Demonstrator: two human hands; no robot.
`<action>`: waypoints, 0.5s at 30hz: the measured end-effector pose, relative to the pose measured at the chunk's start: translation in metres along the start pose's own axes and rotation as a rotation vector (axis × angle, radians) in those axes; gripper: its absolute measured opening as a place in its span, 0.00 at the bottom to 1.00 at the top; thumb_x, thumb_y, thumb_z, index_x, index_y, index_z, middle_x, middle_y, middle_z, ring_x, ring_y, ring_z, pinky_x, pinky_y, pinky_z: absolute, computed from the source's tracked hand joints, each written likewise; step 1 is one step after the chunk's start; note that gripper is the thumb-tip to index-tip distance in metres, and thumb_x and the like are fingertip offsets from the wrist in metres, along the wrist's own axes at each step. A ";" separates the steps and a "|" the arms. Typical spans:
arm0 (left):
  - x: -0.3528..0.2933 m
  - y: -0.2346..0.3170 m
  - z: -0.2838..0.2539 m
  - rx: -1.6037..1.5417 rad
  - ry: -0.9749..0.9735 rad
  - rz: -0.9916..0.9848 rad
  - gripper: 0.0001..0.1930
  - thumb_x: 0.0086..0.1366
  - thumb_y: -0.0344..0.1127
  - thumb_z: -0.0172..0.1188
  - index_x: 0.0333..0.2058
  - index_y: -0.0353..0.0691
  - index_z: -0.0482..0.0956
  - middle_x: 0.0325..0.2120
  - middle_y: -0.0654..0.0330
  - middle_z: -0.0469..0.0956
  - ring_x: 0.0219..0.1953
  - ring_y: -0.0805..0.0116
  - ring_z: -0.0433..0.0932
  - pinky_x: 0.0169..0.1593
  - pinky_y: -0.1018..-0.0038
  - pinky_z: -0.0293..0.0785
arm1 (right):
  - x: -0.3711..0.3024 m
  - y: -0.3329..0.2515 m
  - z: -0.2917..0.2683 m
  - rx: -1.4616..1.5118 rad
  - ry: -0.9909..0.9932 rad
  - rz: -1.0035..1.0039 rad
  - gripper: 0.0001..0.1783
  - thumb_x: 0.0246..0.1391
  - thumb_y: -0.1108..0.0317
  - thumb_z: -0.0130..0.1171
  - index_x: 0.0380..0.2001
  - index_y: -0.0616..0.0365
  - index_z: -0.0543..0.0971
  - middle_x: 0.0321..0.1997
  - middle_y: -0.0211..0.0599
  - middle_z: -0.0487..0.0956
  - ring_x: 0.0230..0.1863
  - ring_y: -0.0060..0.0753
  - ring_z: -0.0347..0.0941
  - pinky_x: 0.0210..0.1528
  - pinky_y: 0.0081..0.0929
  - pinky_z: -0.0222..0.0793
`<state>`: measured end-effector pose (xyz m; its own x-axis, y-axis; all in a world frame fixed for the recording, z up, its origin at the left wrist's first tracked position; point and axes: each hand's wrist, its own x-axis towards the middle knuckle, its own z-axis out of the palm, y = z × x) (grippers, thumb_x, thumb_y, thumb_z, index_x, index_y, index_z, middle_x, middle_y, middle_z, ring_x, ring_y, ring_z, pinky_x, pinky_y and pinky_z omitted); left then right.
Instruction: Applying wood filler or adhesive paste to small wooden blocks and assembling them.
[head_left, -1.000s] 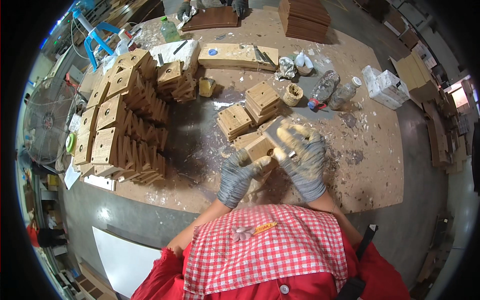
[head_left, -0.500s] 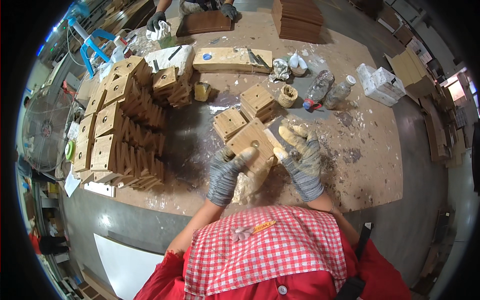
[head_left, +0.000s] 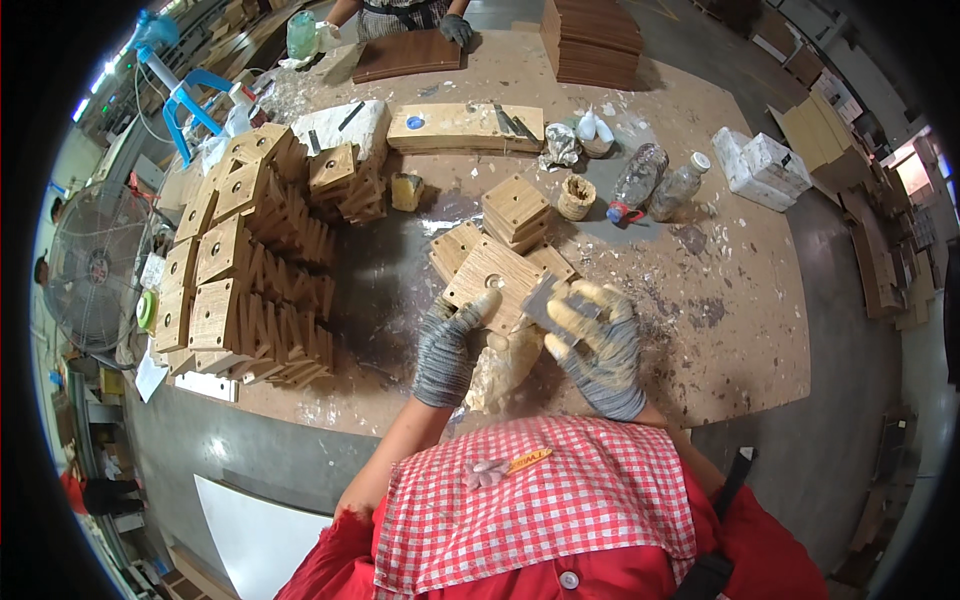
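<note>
My left hand (head_left: 450,345), in a grey glove with worn yellowish fingertips, grips a square wooden plate (head_left: 482,268) with a centre hole and smaller corner holes. Its thumb presses on the top face near the front corner. In my right hand (head_left: 600,345), gloved alike, is a dark grey piece of sandpaper (head_left: 545,298), touching the plate's right edge. Similar plates lie just beyond: a small stack (head_left: 517,205), one at the left (head_left: 452,243) and one partly covered at the right (head_left: 552,262). A crumpled cream cloth (head_left: 508,372) lies below the plate.
Tall stacks of wooden plates (head_left: 215,315) fill the table's left side. A woven cup (head_left: 577,197), two plastic bottles (head_left: 682,185) and a long wooden board (head_left: 465,125) stand farther back. Across the table, a person's gloved hand (head_left: 456,30) rests by a brown panel (head_left: 410,55).
The sandpaper in my right hand has come toward me, to the plate's right corner. The held plate has turned slightly and moved left. Across the table, the person's other hand has moved away from the panel.
</note>
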<state>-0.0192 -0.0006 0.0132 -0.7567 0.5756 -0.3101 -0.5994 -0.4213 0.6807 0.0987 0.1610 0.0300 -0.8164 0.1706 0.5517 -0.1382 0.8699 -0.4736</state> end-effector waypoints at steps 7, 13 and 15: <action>0.002 -0.005 -0.003 -0.016 0.008 0.000 0.19 0.56 0.30 0.61 0.47 0.33 0.71 0.35 0.60 0.76 0.31 0.75 0.76 0.26 0.83 0.72 | 0.005 -0.017 -0.003 -0.020 -0.132 -0.137 0.18 0.44 0.63 0.61 0.43 0.44 0.77 0.50 0.30 0.73 0.51 0.36 0.63 0.56 0.40 0.54; 0.000 -0.003 -0.007 0.100 0.006 -0.067 0.22 0.55 0.31 0.62 0.48 0.32 0.69 0.36 0.58 0.76 0.30 0.73 0.77 0.26 0.82 0.74 | 0.009 0.019 -0.001 -0.054 0.027 0.128 0.20 0.45 0.59 0.62 0.45 0.46 0.78 0.49 0.34 0.72 0.49 0.36 0.63 0.54 0.37 0.57; -0.003 -0.003 0.002 0.065 -0.010 -0.026 0.22 0.55 0.31 0.62 0.49 0.32 0.69 0.37 0.58 0.76 0.29 0.73 0.77 0.25 0.81 0.75 | 0.008 0.033 0.004 0.268 0.113 0.303 0.22 0.43 0.59 0.63 0.45 0.47 0.78 0.48 0.35 0.70 0.49 0.37 0.63 0.54 0.35 0.58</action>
<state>-0.0147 0.0004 0.0137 -0.7384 0.5929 -0.3212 -0.6000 -0.3601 0.7144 0.0853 0.1891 0.0159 -0.7777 0.4634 0.4247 -0.0541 0.6238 -0.7797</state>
